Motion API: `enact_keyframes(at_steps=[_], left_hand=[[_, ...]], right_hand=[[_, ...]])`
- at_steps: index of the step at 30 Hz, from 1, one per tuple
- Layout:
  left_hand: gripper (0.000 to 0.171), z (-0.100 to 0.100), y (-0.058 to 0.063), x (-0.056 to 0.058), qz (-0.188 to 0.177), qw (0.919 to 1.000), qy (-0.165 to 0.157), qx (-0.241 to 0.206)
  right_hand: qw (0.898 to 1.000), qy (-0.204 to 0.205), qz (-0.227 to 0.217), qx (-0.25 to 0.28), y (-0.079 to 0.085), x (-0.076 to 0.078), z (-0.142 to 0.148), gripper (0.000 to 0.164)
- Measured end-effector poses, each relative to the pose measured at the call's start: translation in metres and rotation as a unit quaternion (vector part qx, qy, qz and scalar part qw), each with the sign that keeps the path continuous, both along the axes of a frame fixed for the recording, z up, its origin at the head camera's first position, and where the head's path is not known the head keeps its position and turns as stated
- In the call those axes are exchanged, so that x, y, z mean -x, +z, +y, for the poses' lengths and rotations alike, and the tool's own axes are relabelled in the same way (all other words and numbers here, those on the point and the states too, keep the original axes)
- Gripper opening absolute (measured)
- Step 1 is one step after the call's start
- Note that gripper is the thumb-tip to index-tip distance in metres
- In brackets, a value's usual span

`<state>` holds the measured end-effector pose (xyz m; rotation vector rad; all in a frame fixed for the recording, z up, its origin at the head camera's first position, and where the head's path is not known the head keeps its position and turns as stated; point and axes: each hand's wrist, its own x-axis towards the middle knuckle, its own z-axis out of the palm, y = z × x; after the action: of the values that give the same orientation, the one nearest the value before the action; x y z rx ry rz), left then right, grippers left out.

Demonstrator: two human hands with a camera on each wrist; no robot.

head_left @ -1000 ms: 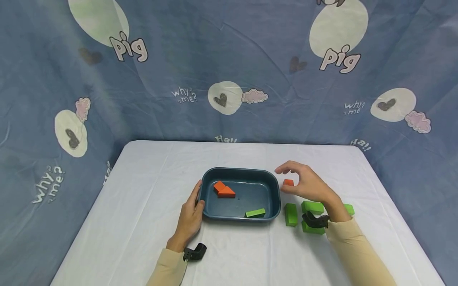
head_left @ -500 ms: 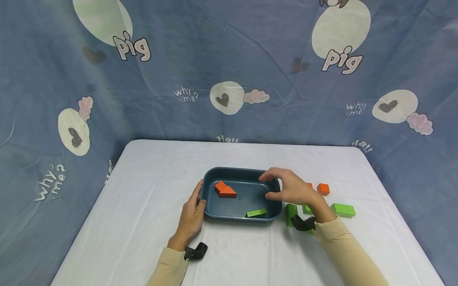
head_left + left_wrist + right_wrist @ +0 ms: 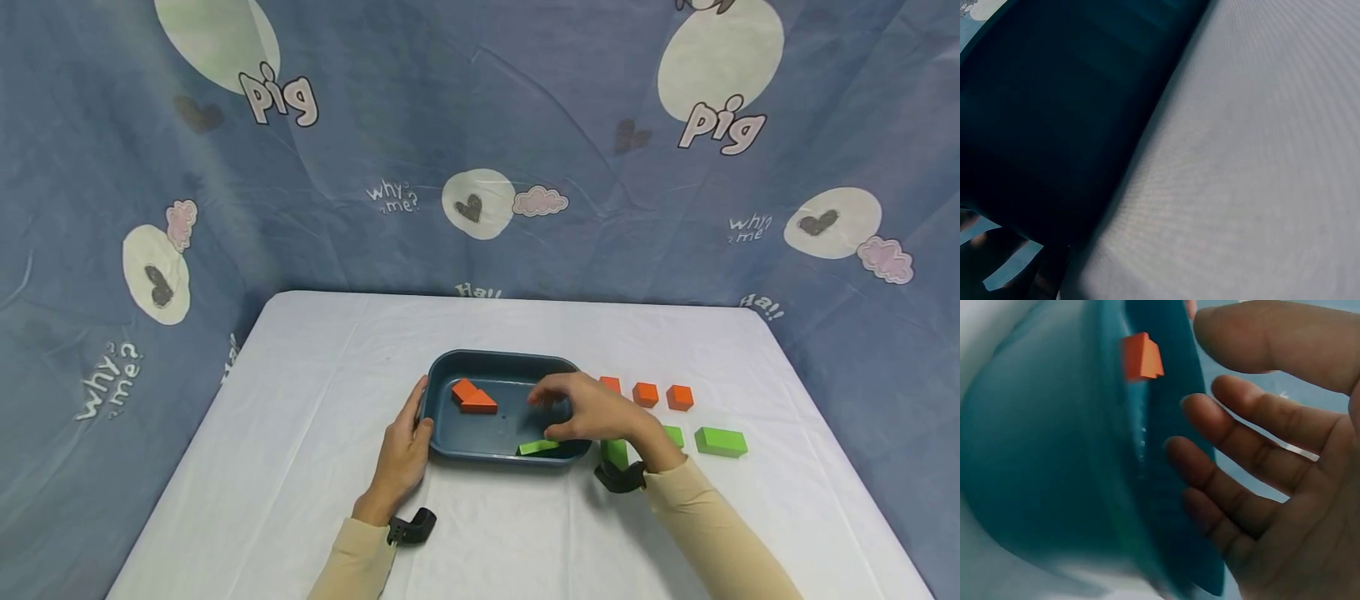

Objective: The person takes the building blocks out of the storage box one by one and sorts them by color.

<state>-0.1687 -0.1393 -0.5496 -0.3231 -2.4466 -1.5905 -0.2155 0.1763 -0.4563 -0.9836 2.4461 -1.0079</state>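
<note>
A dark blue-green tray (image 3: 491, 354) stands in the middle of the table, also filling much of both wrist views. My left hand (image 3: 401, 454) holds its left end, thumb at the rim and fingers along the outer wall. Over the tray's right end hovers my right hand (image 3: 585, 410), fingers loosely bent, thumb apart from them and nothing between. Two orange blocks (image 3: 478, 404) touch each other at the left inside the tray. A thin green block (image 3: 536, 447) lies near the front wall, close under the right thumb.
Right of the tray, three orange blocks (image 3: 645, 395) form a row at the back. Nearer lie green blocks (image 3: 721, 442), some partly hidden by the right wrist. The white-covered table (image 3: 262, 467) ends at a blue printed curtain (image 3: 480, 125).
My right hand has moved left from beside the tray to over its right end, uncovering orange and green blocks on the table. The left hand and tray stay in place.
</note>
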Motion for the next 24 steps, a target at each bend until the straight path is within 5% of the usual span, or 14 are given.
enact_keyframes(at_steps=[7, 24], left_hand=[[0.059, 0.000, 0.000, 0.000, 0.017, 0.9999, -0.003, 0.004], [0.058, -0.001, 0.000, 0.000, 0.003, 1.0000, -0.008, -0.004]], right_hand=[[0.999, 0.024, -0.021, -0.018, -0.007, -0.002, -0.007, 0.040], [0.990, 0.057, 0.019, -0.130, -0.019, -0.001, -0.025, 0.033]])
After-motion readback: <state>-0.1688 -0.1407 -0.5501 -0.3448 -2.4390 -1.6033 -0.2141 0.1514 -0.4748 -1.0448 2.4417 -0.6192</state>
